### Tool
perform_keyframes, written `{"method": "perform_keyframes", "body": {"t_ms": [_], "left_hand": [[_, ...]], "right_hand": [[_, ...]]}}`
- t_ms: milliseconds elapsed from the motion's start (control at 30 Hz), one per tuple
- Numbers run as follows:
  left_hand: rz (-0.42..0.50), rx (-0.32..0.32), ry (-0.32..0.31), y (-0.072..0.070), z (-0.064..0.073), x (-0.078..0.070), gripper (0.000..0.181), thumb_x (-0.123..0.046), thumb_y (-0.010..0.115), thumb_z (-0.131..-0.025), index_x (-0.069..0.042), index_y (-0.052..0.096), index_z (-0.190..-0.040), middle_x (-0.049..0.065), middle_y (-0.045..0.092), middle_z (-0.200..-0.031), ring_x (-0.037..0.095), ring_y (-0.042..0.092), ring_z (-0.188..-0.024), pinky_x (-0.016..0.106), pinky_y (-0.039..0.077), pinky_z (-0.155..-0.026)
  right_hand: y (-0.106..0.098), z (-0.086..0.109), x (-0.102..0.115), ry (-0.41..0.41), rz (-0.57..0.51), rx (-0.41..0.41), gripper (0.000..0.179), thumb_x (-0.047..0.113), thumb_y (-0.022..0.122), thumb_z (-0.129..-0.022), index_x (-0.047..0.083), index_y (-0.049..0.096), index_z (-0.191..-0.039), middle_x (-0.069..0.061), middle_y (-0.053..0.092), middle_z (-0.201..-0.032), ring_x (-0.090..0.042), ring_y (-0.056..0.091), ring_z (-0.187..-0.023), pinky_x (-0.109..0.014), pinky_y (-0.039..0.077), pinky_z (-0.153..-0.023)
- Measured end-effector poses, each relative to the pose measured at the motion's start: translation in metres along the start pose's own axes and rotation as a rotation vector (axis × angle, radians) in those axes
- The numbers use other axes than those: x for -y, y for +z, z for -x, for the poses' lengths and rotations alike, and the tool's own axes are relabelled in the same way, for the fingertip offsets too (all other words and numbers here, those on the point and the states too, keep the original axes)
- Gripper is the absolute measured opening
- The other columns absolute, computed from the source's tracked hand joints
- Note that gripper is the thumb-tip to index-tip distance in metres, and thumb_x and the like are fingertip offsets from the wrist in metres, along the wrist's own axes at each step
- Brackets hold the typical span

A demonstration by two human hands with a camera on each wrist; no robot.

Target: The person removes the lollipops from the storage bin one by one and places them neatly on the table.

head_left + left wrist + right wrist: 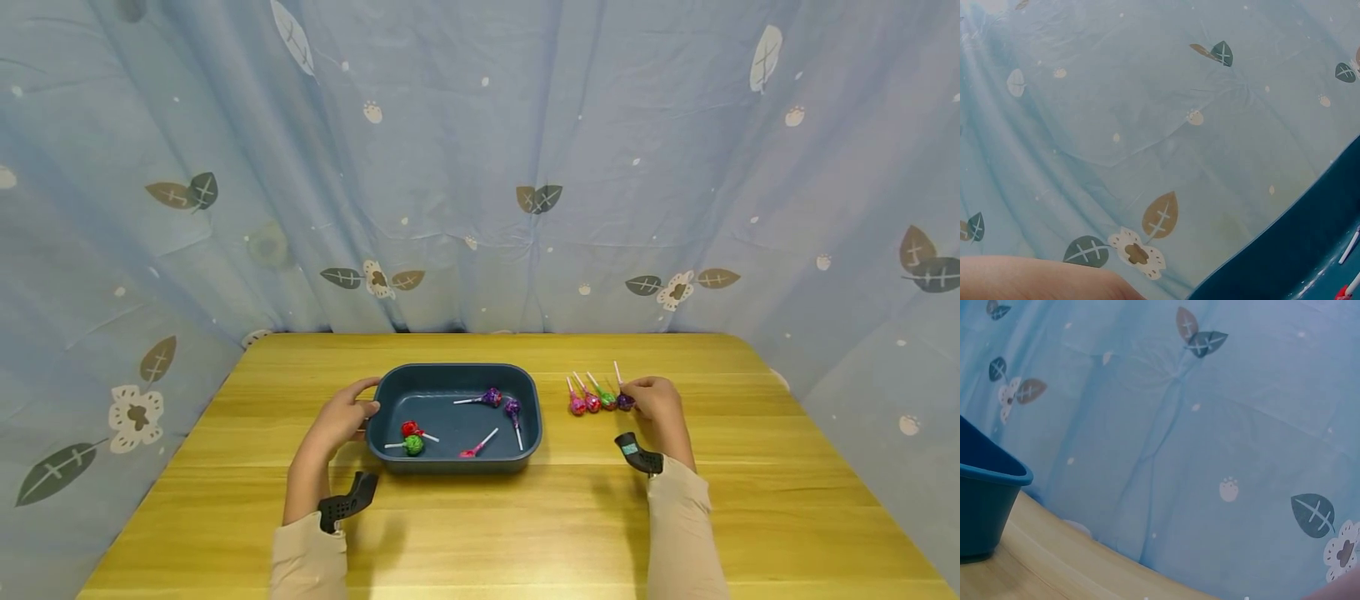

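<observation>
A dark blue-grey plastic bin (456, 467) sits left of centre, and my left hand (336, 423) grips its left end, thumb at the rim. Inside lie two purple lollipops (492, 397), a red lollipop (410, 428), a green lollipop (413, 446) and a pink lollipop (470, 452). To the right of the bin, my right hand (660, 402) pinches a dark purple lollipop (624, 402) on the table, its stick pointing away. Beside it, in a row, are a green lollipop (608, 401) and two pink-red lollipops (577, 406). Both wrist views leave the fingers out of sight.
The wooden table (525, 533) ends at a blue leaf-patterned curtain (465, 167) behind and at the sides. Each wrist carries a black camera mount (639, 454). The bin's wall (985, 506) shows at the left of the right wrist view.
</observation>
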State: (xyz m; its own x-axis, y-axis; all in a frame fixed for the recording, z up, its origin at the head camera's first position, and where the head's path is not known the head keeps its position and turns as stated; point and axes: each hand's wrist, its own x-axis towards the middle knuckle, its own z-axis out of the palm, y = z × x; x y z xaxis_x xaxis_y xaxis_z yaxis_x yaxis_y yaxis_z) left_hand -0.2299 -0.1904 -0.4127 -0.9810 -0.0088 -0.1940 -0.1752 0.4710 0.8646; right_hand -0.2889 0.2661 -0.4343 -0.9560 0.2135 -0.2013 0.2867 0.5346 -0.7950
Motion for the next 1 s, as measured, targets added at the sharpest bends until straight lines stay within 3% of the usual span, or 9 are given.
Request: {"method": "perform_keyframes", "body": {"t_ms": [400,600,800,1000], "left_hand": [[0.013,0.002,-0.003,0.002,0.001,0.002,0.049,-0.010,0.047,-0.101,-0.002,0.035,-0.148,0.030,0.054,-0.124,0.036,0.063,-0.095,0.045,0.053,-0.078],[-0.002,-0.016,-0.020,0.000,-0.002,0.002,0.049,-0.010,0.047,-0.101,-0.004,0.036,-0.148,0.029,0.054,-0.125,0.036,0.063,-0.099,0.045,0.053,-0.081],[-0.003,-0.025,-0.017,0.001,-0.002,0.002,0.048,-0.009,0.047,-0.101,-0.003,0.037,-0.147,0.028,0.056,-0.122,0.033,0.065,-0.096,0.045,0.054,-0.081],[0.012,-0.013,-0.008,-0.001,-0.001,0.002,0.048,-0.009,0.048,-0.100,-0.003,0.037,-0.147,0.027,0.058,-0.119,0.033,0.065,-0.095,0.042,0.054,-0.078]], "right_hand": [[-0.007,0.007,0.012,-0.032,0.127,0.009,0.046,0.026,0.055,-0.098,-0.012,0.053,-0.123,-0.032,0.051,-0.122,-0.044,0.050,-0.105,-0.052,0.044,-0.086],[-0.003,0.014,0.026,-0.112,0.169,0.005,0.048,0.025,0.056,-0.097,-0.012,0.050,-0.128,-0.035,0.051,-0.124,-0.047,0.052,-0.107,-0.052,0.046,-0.084],[0.010,0.022,0.038,-0.166,0.156,-0.003,0.047,0.022,0.057,-0.096,-0.011,0.049,-0.130,-0.033,0.052,-0.122,-0.045,0.053,-0.105,-0.049,0.047,-0.080],[0.031,0.026,0.047,-0.255,0.067,-0.007,0.040,0.016,0.058,-0.096,-0.008,0.054,-0.127,-0.029,0.055,-0.118,-0.043,0.053,-0.106,-0.048,0.047,-0.081]]}}
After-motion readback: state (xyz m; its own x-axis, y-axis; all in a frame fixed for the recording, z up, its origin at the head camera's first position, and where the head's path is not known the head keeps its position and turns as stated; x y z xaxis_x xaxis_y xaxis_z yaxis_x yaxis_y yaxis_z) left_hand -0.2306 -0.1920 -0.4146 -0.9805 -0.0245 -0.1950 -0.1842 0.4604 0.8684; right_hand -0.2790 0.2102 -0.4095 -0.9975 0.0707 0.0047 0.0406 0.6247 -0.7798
